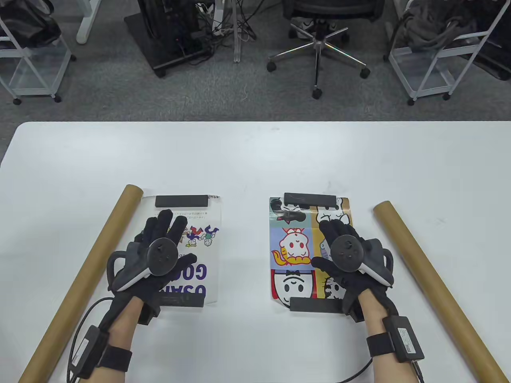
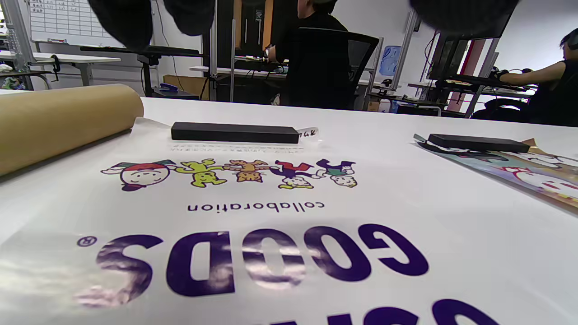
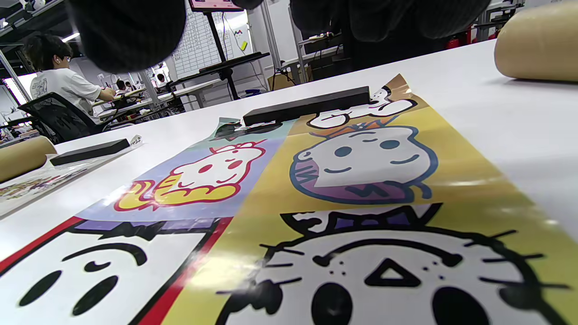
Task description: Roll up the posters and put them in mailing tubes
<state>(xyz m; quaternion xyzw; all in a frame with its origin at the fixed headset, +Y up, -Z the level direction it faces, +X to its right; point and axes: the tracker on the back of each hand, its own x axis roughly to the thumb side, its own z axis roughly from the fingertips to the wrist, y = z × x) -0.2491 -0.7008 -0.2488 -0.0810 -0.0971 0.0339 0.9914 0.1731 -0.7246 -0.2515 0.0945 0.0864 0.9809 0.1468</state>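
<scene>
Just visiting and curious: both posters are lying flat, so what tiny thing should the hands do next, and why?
Probably lift a black bar off the white poster. Bars weigh down both ends of each poster, so neither can roll yet. The left hand and right hand lie open above the sheets, holding nothing; both cardboard tubes wait alongside.

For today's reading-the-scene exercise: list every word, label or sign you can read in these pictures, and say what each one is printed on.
"GOODS" with an ® mark: large purple letters, upside down, on the white poster.
"collaboration": small purple print, same poster, below the row of cartoon figures.
Fine print beside the black bar and the small tag at its end: too small to read.
Colourful poster: cartoon faces only, no text.
Wall charts behind: blurred.
</scene>
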